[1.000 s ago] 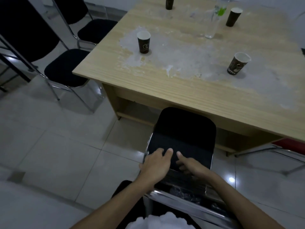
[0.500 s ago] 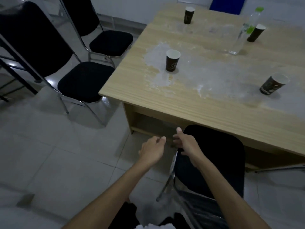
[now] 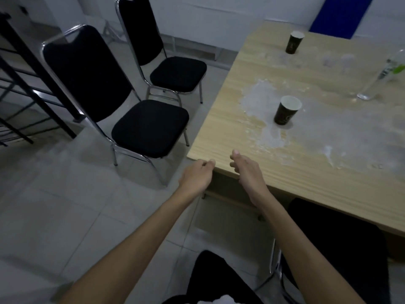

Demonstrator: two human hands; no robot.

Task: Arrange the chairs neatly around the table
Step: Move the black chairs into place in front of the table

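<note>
Both arms reach forward, left hand (image 3: 195, 176) and right hand (image 3: 247, 170) loosely curled, holding nothing, at the light wooden table (image 3: 306, 163)'s corner; black padded metal-framed chair (image 3: 337, 244) below right.

two black chairs (image 3: 140, 110) apart from wooden table (image 3: 306, 163), third chair (image 3: 337, 242) tucked under

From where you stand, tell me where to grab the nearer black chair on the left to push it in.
Take the nearer chair by the top rail of its backrest, one hand at each upper corner, coming from behind it. The seat faces the table and stands apart from its edge, so a push from the back should slide it in. Both hands are free.
</note>
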